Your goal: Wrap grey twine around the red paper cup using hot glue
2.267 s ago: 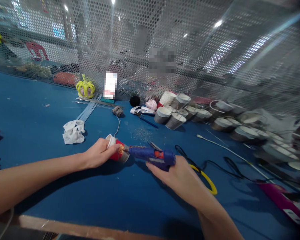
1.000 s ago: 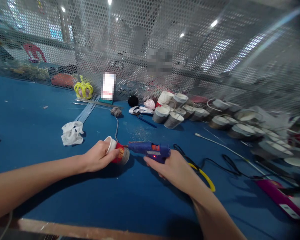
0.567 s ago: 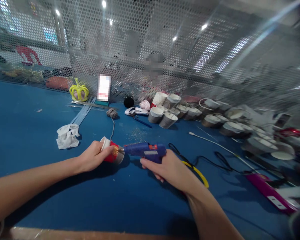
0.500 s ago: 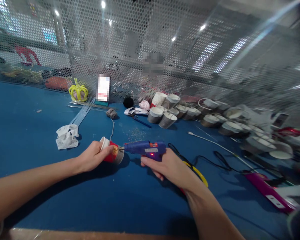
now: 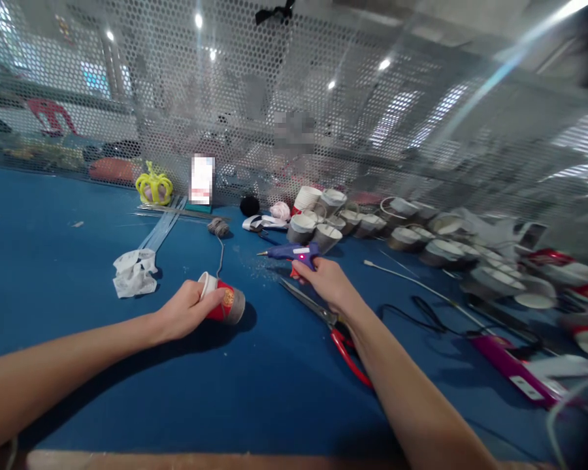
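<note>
My left hand is closed around a red paper cup, which lies tilted with its white rim toward me on the left. Grey yarn is wound about the cup's base end, and a strand runs back to a small grey yarn ball. In my right hand is a blue hot glue gun, its red light lit and its nozzle pointing left, apart from the cup. Below that hand, red-handled scissors lie on the blue table, partly hidden by my forearm.
Many grey-wrapped cups stand along the back right. A purple power strip with cables lies at right. Crumpled white plastic, a yellow crown-shaped piece and a phone are at left. Perforated metal mesh borders the back.
The glue gun has moved away from the cup, back and up in view, uncovering the scissors. My left hand still holds the cup, nearly in place.
</note>
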`<state>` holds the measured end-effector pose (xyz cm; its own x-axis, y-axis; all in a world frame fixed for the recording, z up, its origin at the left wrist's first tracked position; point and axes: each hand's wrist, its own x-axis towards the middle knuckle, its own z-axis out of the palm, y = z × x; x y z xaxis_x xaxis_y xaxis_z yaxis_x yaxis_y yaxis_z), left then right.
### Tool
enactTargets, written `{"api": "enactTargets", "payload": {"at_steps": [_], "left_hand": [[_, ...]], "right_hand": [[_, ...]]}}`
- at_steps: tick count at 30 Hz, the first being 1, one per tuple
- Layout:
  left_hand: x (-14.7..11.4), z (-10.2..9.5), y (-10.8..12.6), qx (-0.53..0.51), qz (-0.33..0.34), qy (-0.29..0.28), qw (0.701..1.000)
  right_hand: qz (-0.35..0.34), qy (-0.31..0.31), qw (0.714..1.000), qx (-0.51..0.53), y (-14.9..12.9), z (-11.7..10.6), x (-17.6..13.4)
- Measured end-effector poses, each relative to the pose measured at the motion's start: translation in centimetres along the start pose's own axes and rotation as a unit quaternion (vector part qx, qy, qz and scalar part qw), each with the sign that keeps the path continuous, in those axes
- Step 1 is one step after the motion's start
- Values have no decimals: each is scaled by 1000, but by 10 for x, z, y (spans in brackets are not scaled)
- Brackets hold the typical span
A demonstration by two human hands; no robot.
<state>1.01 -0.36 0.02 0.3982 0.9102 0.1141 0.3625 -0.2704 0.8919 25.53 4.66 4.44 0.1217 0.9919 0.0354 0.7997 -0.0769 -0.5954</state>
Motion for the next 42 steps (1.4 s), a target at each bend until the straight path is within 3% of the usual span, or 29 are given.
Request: {"api": "enactTargets", "payload": {"at_steps": [9,12,15,19,22,24,30,37,42], "left_hand": [[-1,0,3,3,32,-8,999],[-2,0,3,1,33,-13,999],[-3,1,4,11,37,-8,999],[-5,1,8,34,53,-15,998],[-7,2,9,54,68,-19,996],[-8,3,9,57,79,-29,995],[-9,5,7,55,85,-66,993],[-10,5,10,21,43,-76,996],[-8,4,12,-34,-9,-69,997]], "right_hand": [[66,-25,989,-132,11,17,38],[54,6,988,-147,4,16,33],[-1,10,992,-128,-13,16,16],[-94,-107,988,-51,-43,23,-19],[-169,-249,950,80,-59,34,-42],[-199,-272,932,131,-65,40,-52],[-204,-154,949,182,-71,46,-65],[-181,-151,949,208,-69,44,-72],[-151,-124,934,298,-63,41,-67]]}}
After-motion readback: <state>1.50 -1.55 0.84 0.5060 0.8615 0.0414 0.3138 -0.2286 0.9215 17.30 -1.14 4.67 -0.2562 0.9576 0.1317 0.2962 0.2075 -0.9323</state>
